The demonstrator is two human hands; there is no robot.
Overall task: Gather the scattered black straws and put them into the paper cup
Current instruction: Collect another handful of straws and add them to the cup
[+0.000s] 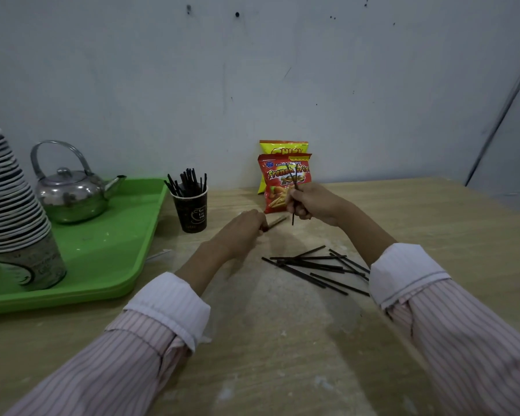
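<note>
Right hand (pixel 305 202) grips upright black straws (pixel 293 216); left hand (pixel 243 229) meets a lying straw (pixel 278 221), grip unclear. Align ends, then lower into paper cup (pixel 191 211).

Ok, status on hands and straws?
Right hand grips upright straws. Left hand at a lone straw, grip unclear. Pile on table, cup part full, nothing blocking.

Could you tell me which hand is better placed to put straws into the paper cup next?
Probably the right hand: it grips black straws upright, ready to carry. The left hand is nearer the paper cup, but its fingertips are only at a single straw lying flat.
</note>
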